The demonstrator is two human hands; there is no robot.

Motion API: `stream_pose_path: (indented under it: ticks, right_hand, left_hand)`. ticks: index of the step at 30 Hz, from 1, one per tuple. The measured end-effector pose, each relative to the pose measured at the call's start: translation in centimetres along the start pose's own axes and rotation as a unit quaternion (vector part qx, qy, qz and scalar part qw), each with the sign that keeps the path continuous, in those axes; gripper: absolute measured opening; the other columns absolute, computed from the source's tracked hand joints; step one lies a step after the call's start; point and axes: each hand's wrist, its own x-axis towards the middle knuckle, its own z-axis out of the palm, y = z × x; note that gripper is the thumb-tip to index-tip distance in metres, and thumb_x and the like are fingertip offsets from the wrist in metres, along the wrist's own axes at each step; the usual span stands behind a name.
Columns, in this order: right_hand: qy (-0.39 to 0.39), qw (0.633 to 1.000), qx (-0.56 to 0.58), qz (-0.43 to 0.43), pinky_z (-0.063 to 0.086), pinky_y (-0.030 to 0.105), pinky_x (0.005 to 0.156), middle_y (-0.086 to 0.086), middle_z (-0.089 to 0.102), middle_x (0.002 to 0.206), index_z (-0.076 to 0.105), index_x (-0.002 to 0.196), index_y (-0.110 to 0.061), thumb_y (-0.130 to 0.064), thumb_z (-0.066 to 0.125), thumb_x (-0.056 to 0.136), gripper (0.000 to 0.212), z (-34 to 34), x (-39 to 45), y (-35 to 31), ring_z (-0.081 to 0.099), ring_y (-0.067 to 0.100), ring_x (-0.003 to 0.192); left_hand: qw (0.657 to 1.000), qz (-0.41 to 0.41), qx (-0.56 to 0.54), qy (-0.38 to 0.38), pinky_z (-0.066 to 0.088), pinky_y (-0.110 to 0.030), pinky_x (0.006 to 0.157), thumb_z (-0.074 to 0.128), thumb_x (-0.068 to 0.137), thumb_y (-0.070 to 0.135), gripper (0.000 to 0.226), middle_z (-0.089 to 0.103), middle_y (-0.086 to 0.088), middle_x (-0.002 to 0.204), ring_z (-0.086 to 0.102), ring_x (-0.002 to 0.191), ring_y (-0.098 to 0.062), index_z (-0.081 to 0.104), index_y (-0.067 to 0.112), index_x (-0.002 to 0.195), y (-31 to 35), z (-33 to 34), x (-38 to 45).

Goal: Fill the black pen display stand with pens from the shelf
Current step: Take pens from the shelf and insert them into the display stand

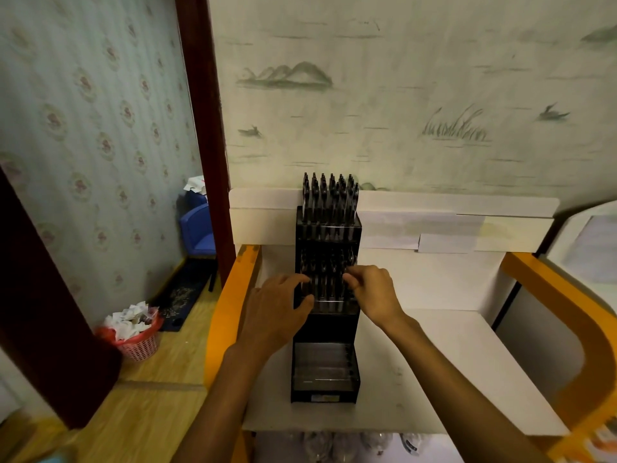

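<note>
Here both hands' fingers [352, 279] touch the stand's [325, 332] middle-tier pens [325, 282]

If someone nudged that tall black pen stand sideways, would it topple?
Possibly. The pen stand is tall and narrow, with pens packed high at the back, so it looks top-heavy. The left hand rests against its side, probably steadying it.
</note>
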Motion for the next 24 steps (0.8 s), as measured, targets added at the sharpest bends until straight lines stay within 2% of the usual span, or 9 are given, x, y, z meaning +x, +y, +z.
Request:
stream_pose_path:
  ticks: [4,11,14,20,24]
  right_hand:
    - [-0.012,1.000,-0.008,0.009,0.040,0.023,0.069,0.009,0.073,0.086,0.075,0.101,-0.010,-0.023,0.058,0.099,0.022,0.0,-0.1,-0.2,0.066,0.025,0.080]
    - [0.008,1.000,0.012,0.022,0.050,0.020,0.077,-0.001,0.073,0.104,0.071,0.112,-0.017,-0.033,0.063,0.095,0.024,-1.5,-2.0,0.1,0.066,0.010,0.084]
    - [0.010,1.000,-0.017,0.012,0.050,0.021,0.080,-0.006,0.070,0.112,0.068,0.117,-0.022,-0.035,0.062,0.095,0.026,-3.0,-3.7,0.8,0.064,0.008,0.091]
    - [0.035,0.997,-0.066,0.025,0.038,0.017,0.081,-0.008,0.064,0.124,0.064,0.123,-0.028,-0.036,0.060,0.095,0.030,-7.6,-7.9,3.8,0.061,0.010,0.108]
    - [0.052,0.994,-0.088,0.047,0.038,0.018,0.080,-0.009,0.063,0.124,0.064,0.122,-0.029,-0.039,0.061,0.094,0.030,-11.8,-10.6,7.4,0.060,0.010,0.109]
  left_hand:
    - [1.000,-0.002,-0.004,-0.009,0.047,-0.042,0.100,0.058,0.096,0.041,0.040,0.060,0.004,0.129,0.056,0.116,-0.013,0.054,0.030,0.134,0.1,0.0,0.0]
    - [1.000,0.019,-0.006,-0.014,0.047,-0.042,0.099,0.059,0.095,0.040,0.038,0.061,0.004,0.125,0.057,0.112,-0.013,0.056,0.030,0.132,1.3,0.6,0.1]
    - [0.999,0.044,0.003,-0.031,0.048,-0.040,0.098,0.057,0.097,0.042,0.039,0.060,0.005,0.124,0.057,0.111,-0.012,0.054,0.031,0.134,2.5,1.5,0.1]
    - [0.994,0.069,-0.034,-0.075,0.039,-0.044,0.109,0.055,0.097,0.043,0.044,0.055,0.006,0.140,0.052,0.124,-0.016,0.050,0.033,0.140,7.7,4.5,0.0]
    - [0.989,0.098,-0.066,-0.086,0.041,-0.041,0.110,0.054,0.098,0.044,0.045,0.052,0.008,0.144,0.052,0.128,-0.014,0.050,0.034,0.141,12.8,7.5,-0.6]
